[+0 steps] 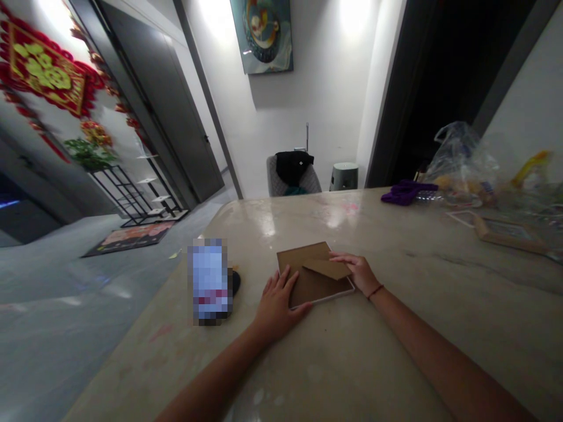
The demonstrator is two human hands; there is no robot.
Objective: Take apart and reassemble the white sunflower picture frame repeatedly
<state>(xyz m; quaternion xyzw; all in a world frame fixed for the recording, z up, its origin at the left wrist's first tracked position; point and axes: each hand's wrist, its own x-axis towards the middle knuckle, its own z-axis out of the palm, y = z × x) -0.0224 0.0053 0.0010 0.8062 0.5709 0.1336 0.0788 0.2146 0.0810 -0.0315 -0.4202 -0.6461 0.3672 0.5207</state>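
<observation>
A flat brown board with a thin white rim (308, 291), like the back of a picture frame, lies on the stone-topped table (334, 363). Raised at a slant over its right part is a smaller brown flap (328, 268). My right hand (358, 273) holds the flap's right end between its fingers. At the board's left and near edges rests my left hand (279, 305), its fingers spread and its thumb along the white rim. Whether the flap is joined to the board cannot be made out.
A phone-like device (210, 281), blurred out, stands at the left with a dark round thing behind it. Purple cloth (407, 192), a clear plastic bag (461, 158) and a wooden frame (510, 234) lie at the back right. A chair (272, 176) stands beyond the far edge.
</observation>
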